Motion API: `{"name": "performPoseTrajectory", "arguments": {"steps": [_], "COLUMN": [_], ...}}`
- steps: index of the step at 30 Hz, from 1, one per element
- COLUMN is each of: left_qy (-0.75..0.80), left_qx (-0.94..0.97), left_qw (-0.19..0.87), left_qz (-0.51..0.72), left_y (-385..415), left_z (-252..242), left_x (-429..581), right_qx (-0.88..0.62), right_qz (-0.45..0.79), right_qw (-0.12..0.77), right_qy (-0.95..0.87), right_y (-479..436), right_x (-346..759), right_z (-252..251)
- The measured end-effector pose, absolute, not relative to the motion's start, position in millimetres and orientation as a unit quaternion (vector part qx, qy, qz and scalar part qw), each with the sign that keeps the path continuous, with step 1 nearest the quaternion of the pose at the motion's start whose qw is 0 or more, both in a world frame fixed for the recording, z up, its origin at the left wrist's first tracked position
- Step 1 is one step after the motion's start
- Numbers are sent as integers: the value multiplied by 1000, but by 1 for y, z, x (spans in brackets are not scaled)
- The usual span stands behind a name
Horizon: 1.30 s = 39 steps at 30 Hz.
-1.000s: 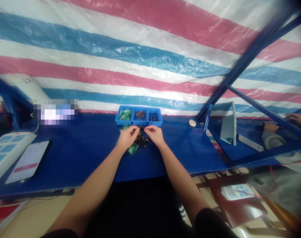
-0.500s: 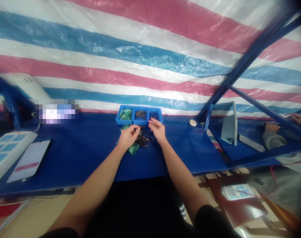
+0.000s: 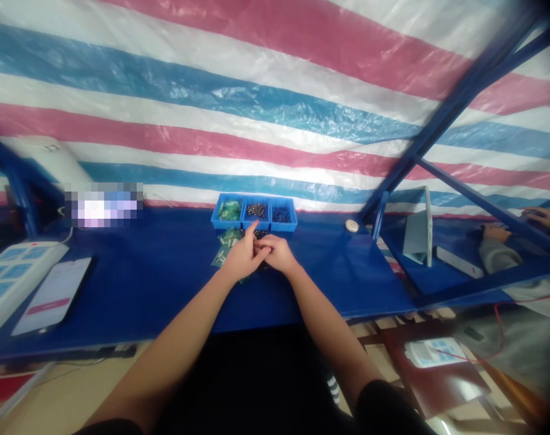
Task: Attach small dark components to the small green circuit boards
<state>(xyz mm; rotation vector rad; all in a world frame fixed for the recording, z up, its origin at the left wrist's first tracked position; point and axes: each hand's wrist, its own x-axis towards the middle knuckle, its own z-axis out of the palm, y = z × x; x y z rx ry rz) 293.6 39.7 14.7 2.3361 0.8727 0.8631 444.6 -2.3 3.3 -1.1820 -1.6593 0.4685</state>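
Observation:
My left hand (image 3: 242, 256) and my right hand (image 3: 277, 252) meet over the blue table, fingers closed against each other. Whatever they pinch is hidden between the fingertips. Under and beside the left hand lie small green packets (image 3: 224, 246) with pale bits on them. A pile of dark and brass-coloured small parts seen earlier is now mostly covered by my hands. Just beyond stand three joined blue bins: the left bin (image 3: 215, 221) with green pieces, the middle bin (image 3: 255, 225) with small metallic parts (image 3: 255, 209), the right bin (image 3: 284, 227) with dark blue-black pieces (image 3: 281, 214).
On the left are a phone (image 3: 52, 296) and a white power strip (image 3: 12, 272). A round pale disc (image 3: 352, 226) lies to the right, near a blue metal frame (image 3: 388, 172). Beyond it are a tablet on a stand (image 3: 420, 232) and another person's sleeve (image 3: 501, 257).
My right hand has come away from the right bin, moving left and nearer to me, to meet the left hand. My left hand has shifted slightly right, over the pile.

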Motion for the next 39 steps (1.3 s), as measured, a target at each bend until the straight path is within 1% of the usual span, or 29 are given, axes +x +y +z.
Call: {"name": "performPoseTrajectory", "arguments": {"steps": [3, 10, 12, 15, 20, 26, 39], "left_qy": [305, 244, 251, 274, 270, 305, 286], "left_qx": [849, 823, 819, 828, 859, 847, 855], "left_qw": [272, 320, 303, 235, 173, 162, 164], "left_qz": [334, 402, 416, 429, 399, 405, 400], "left_y": [39, 47, 50, 55, 61, 63, 64], "left_z": [10, -3, 0, 7, 10, 2, 2], "left_x": [296, 301, 298, 290, 284, 287, 286], "right_qx": [-491, -493, -500, -522, -548, -533, -535], "right_qz": [170, 145, 172, 216, 204, 191, 207], "right_qw": [499, 530, 544, 566, 575, 581, 585], "right_qy": [-694, -674, -651, -600, -573, -585, -574], "right_y": [-4, -1, 0, 0, 2, 3, 3], "right_x": [444, 441, 441, 442, 445, 446, 446], "right_z": [4, 5, 4, 3, 4, 4, 3]}}
